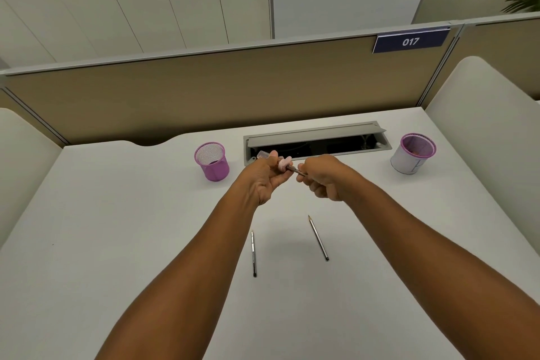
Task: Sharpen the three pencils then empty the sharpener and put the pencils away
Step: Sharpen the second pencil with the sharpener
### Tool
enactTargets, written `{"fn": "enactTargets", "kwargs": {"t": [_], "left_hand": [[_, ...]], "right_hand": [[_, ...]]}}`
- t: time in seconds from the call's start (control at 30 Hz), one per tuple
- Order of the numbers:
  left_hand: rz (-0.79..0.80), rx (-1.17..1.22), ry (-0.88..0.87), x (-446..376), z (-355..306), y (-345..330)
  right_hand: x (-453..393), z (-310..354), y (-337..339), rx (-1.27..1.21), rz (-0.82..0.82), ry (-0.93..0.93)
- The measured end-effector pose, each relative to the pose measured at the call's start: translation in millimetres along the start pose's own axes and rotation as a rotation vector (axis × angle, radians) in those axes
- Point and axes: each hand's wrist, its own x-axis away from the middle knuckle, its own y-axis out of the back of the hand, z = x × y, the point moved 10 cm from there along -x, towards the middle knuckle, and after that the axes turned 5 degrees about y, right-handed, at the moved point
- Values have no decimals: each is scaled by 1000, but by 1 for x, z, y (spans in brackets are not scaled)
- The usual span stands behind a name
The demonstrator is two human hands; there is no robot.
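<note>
My left hand [267,177] grips a pink sharpener [284,163] with a clear shavings case sticking out past the thumb. My right hand [323,177] is closed on a dark pencil [298,171] whose tip end sits inside the sharpener. Both hands are held above the white desk, in front of the cable tray. Two more dark pencils lie on the desk nearer to me: one [253,253] below my left forearm, pointing away, and one [318,238] with a sharp tip, slanting to the right.
A purple mesh cup [211,161] stands left of the hands. A second purple mesh cup [413,153], wrapped in white paper, stands at the far right. An open grey cable tray [317,140] lies behind the hands. Partition walls enclose the white desk [117,228].
</note>
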Motion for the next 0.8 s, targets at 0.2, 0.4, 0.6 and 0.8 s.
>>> {"fn": "enactTargets", "kwargs": {"t": [0.2,0.4,0.6,0.8], "left_hand": [[-44,22,-17,1,-4,3],[-27,47,-24,-2,-3,0],[13,69,-8,-4,-2,-8],[-4,53,-22,-4,-5,-9]], "right_hand": [[5,32,4,414,-171,437],[43,58,-9,953,-616,1013],[6,34,10,592,-313,403],[1,35,11,385,-177,322]]}}
